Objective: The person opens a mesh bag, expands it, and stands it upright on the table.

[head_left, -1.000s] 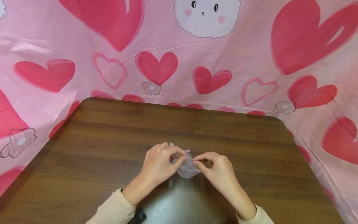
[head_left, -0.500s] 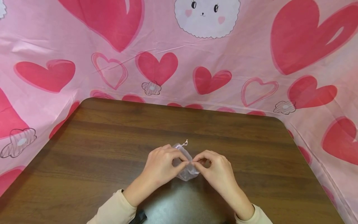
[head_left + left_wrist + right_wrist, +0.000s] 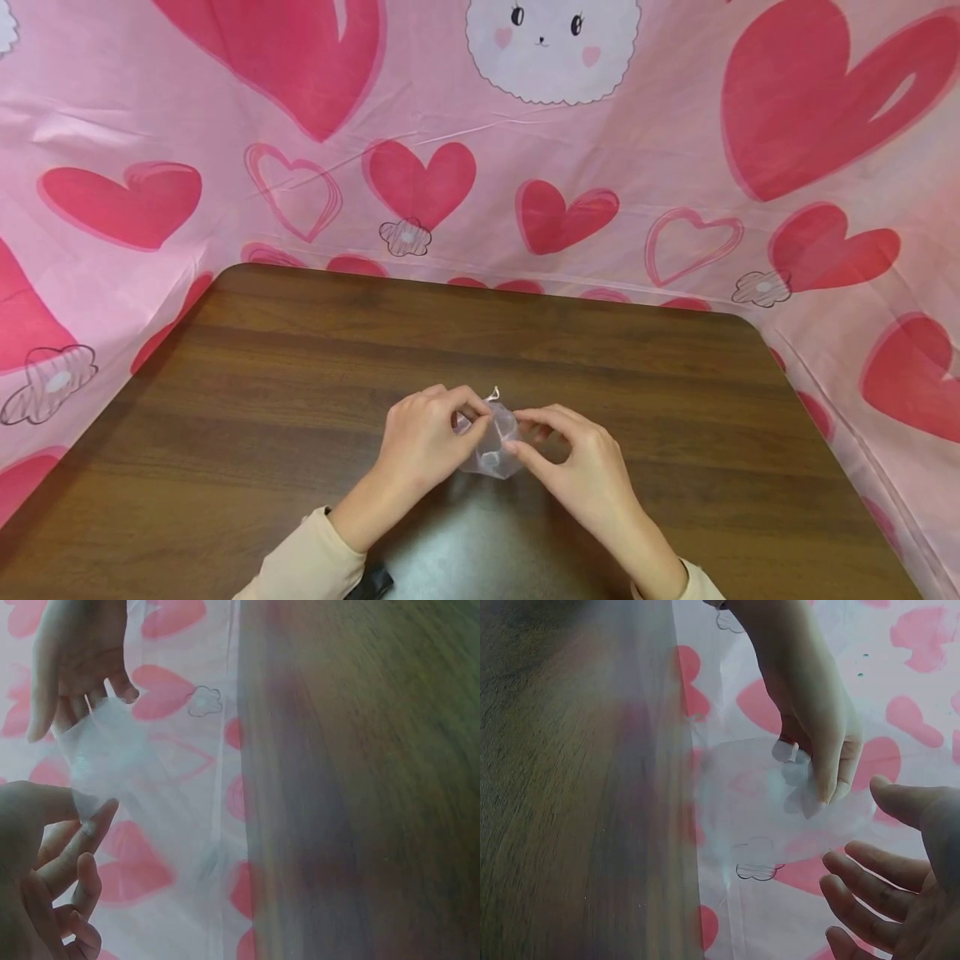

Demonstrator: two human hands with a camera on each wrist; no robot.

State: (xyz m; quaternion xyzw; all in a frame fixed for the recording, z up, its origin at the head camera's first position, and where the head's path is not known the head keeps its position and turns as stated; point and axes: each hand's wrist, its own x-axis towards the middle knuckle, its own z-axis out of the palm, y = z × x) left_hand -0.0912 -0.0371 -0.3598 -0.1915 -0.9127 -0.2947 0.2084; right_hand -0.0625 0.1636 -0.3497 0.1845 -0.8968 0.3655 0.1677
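A small sheer whitish drawstring pouch (image 3: 495,462) hangs between both hands above the table, a pale cord loop (image 3: 493,393) sticking up at its far side. My left hand (image 3: 427,433) pinches it between thumb and index finger; that pinch also shows in the left wrist view, where the pouch (image 3: 112,750) spreads thin and see-through. At the other side, my right hand (image 3: 588,458) has thumb and fingers apart, fingertips right at the pouch's edge. Its fingers (image 3: 870,896) look loose and spread in the right wrist view, beside the cloth.
The dark wood-grain table (image 3: 300,375) has rounded far corners. Pink cloth (image 3: 480,108) printed with hearts surrounds its back and sides. A black object (image 3: 370,582) shows by the left sleeve, near the bottom edge of the head view.
Half a second ago both hands pinched the pouch with fingertips together. Since then the left hand has drawn slightly left, and the right thumb and fingers have parted.
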